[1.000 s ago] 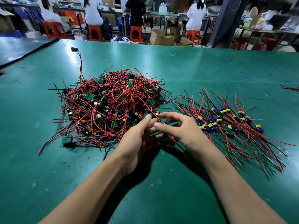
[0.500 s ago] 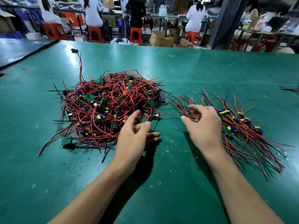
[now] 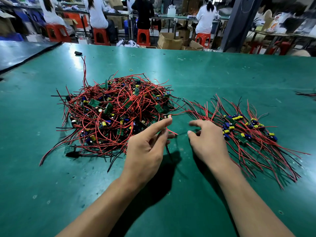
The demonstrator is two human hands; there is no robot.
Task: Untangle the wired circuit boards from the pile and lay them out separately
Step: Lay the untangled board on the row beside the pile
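A tangled pile of small green circuit boards with red and black wires (image 3: 118,113) lies on the green table, left of centre. To its right several wired boards (image 3: 239,129) are spread out apart from the pile. My left hand (image 3: 147,146) reaches to the pile's right edge, its forefinger tip by a small board (image 3: 167,115). A red wire end (image 3: 171,132) and a black wire (image 3: 168,152) are pinched between its fingers. My right hand (image 3: 208,142) hovers between the pile and the spread boards, fingers loosely curled, holding nothing.
The green table (image 3: 188,74) stretches far back; a small black part (image 3: 78,53) lies at its far left and a few loose wires (image 3: 306,94) at the right edge. Beyond the table, people sit on red stools among cardboard boxes.
My right hand has left the spread boards and come back toward the middle. My left hand has stretched toward the pile's right edge and now has wires between its fingers.
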